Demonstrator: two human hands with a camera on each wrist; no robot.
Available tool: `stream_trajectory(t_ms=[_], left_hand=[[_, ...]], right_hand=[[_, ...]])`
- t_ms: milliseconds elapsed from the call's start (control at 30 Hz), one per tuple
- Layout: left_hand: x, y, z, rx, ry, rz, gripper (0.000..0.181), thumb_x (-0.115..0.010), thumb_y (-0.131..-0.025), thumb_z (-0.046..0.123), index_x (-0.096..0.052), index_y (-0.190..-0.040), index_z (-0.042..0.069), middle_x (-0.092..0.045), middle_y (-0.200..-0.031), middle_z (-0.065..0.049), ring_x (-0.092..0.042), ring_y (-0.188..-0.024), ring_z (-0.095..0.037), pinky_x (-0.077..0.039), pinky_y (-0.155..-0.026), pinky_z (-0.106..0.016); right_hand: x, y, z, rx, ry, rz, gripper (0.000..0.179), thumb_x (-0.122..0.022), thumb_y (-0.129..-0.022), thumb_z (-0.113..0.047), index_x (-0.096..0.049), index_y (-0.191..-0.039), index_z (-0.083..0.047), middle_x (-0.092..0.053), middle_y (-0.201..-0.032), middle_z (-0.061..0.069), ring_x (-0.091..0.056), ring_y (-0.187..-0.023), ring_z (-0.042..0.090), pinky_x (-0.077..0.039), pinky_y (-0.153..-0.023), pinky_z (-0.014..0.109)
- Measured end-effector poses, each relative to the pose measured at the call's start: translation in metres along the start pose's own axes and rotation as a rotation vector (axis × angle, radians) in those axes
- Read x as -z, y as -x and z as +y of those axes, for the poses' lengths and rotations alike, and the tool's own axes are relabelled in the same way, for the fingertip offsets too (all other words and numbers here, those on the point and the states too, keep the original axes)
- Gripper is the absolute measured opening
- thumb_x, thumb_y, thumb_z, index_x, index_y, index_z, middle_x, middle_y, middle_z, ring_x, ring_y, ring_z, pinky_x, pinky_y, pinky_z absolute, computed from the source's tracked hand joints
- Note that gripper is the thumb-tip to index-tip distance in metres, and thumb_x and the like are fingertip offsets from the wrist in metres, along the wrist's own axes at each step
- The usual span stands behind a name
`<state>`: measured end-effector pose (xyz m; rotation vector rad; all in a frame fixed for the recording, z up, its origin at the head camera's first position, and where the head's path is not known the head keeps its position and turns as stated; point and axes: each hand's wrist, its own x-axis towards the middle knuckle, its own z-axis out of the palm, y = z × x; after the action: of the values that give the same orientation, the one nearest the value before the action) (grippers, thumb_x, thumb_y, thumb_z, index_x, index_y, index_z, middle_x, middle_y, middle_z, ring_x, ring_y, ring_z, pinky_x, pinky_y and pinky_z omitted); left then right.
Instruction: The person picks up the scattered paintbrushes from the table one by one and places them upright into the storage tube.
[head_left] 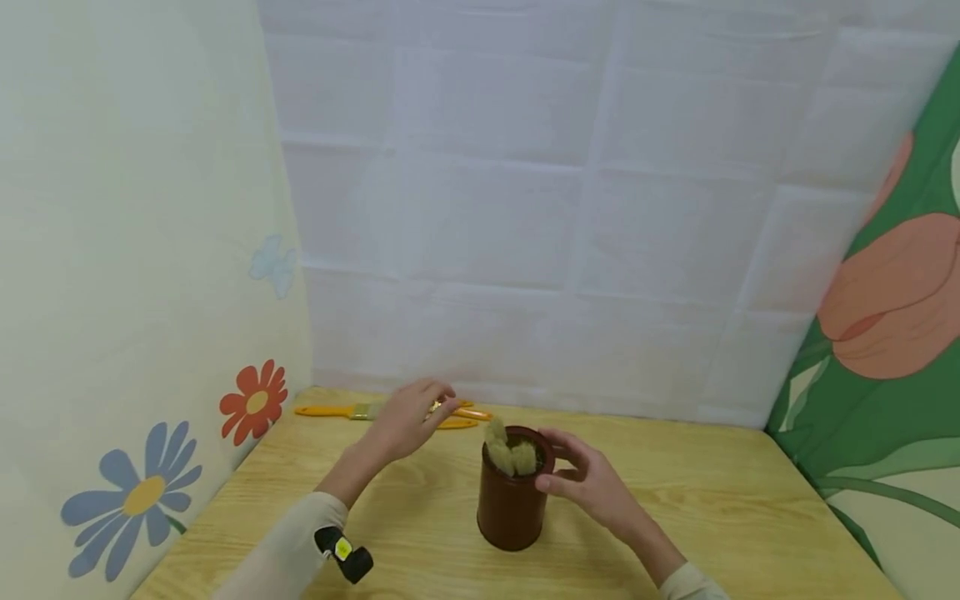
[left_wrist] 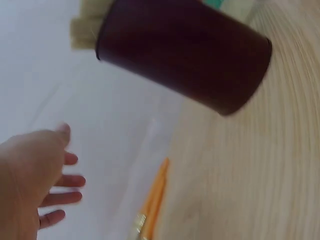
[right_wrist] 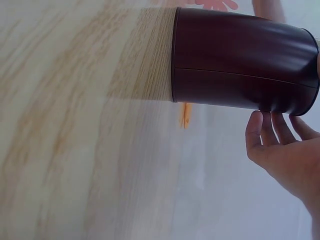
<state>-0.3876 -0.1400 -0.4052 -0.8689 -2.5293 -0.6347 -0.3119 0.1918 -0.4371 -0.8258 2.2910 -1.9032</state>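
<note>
- Left of the brown cup (head_left: 512,508) and farther back, the left hand (head_left: 408,421) hovers over paintbrushes lying flat; its fingers are spread and relaxed, and the left wrist view shows nothing in them.
- Against the cup's right side, near the rim, the right hand (head_left: 596,492) curls thumb and fingers lightly round the wall.
- The cup stands upright on the wooden table (head_left: 697,500), its long axis vertical and mouth upward; pale bristle tufts (head_left: 522,458) poke out of that mouth, one leaning over the rim on the cup's left.
- Behind and left of the cup, the brushes' long axes run roughly sideways. The leftmost brush's orange handle (head_left: 322,411) points away from the cup, its metal collar toward it; the other orange handles (head_left: 476,413) point toward the cup's side, their bristle ends hidden under the left hand.
- The step in hand seems to be steadying the cup while the left hand is over the loose brushes beyond it.
- Picking one up would call for lowering the fingers and pinching a handle; standing it in the cup bristles-up would then need a turn to vertical.
</note>
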Motion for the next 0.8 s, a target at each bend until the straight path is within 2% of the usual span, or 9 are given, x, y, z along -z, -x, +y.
stream_trajectory(t_ms=[167,267,400,533,667,800], left_hand=[[-0.017,0.011,-0.031,0.146,-0.174,-0.126,0.036,-0.062,-0.104,0.036,-0.063,-0.129,0.01,-0.062,-0.125,-0.011,-0.057,-0.118,-0.034,-0.041,-0.094,-0.062],[-0.023,0.015,-0.045,0.224,-0.188,-0.18,0.034,-0.066,-0.103,0.028,-0.063,-0.13,0.008,-0.06,-0.128,-0.014,-0.055,-0.12,-0.04,-0.039,-0.097,-0.066],[-0.028,0.018,-0.053,0.296,-0.162,-0.24,0.037,-0.068,-0.101,0.02,-0.061,-0.133,0.003,-0.057,-0.134,-0.021,-0.051,-0.125,-0.046,-0.033,-0.102,-0.067],[-0.032,0.021,-0.058,0.341,-0.206,-0.289,0.036,-0.066,-0.1,0.011,-0.06,-0.134,0.001,-0.056,-0.135,-0.024,-0.048,-0.127,-0.048,-0.032,-0.103,-0.069],[-0.033,0.023,-0.061,0.372,-0.23,-0.293,0.021,-0.061,-0.099,0.001,-0.069,-0.118,0.005,-0.062,-0.115,-0.016,-0.056,-0.111,-0.045,-0.037,-0.096,-0.07],[-0.032,0.025,-0.062,0.355,-0.225,-0.271,0.019,-0.061,-0.096,-0.002,-0.074,-0.106,0.009,-0.063,-0.099,-0.008,-0.06,-0.097,-0.037,-0.041,-0.09,-0.069]], right_hand=[[0.0,0.0,-0.001,0.001,-0.002,-0.002,0.064,-0.075,-0.096,-0.011,-0.046,-0.152,-0.01,-0.052,-0.146,0.011,-0.049,-0.132,0.031,-0.051,-0.097,0.042],[0.0,0.0,-0.001,0.007,0.004,-0.005,0.063,-0.074,-0.096,-0.011,-0.046,-0.152,-0.01,-0.052,-0.146,0.01,-0.049,-0.132,0.03,-0.05,-0.097,0.043],[0.001,0.001,0.0,0.008,0.008,0.003,0.063,-0.074,-0.096,-0.012,-0.046,-0.152,-0.012,-0.052,-0.146,0.01,-0.049,-0.131,0.03,-0.05,-0.097,0.043],[0.002,0.0,0.001,0.012,0.014,0.003,0.064,-0.075,-0.096,-0.011,-0.045,-0.153,-0.01,-0.052,-0.146,0.01,-0.049,-0.131,0.03,-0.049,-0.098,0.044],[0.0,0.0,0.0,0.008,0.016,0.003,0.065,-0.075,-0.095,-0.012,-0.044,-0.153,-0.008,-0.053,-0.145,0.009,-0.05,-0.131,0.029,-0.049,-0.098,0.044],[-0.001,0.0,-0.002,0.0,0.015,0.013,0.065,-0.076,-0.095,-0.011,-0.045,-0.153,-0.009,-0.053,-0.145,0.009,-0.05,-0.13,0.029,-0.05,-0.098,0.043]])
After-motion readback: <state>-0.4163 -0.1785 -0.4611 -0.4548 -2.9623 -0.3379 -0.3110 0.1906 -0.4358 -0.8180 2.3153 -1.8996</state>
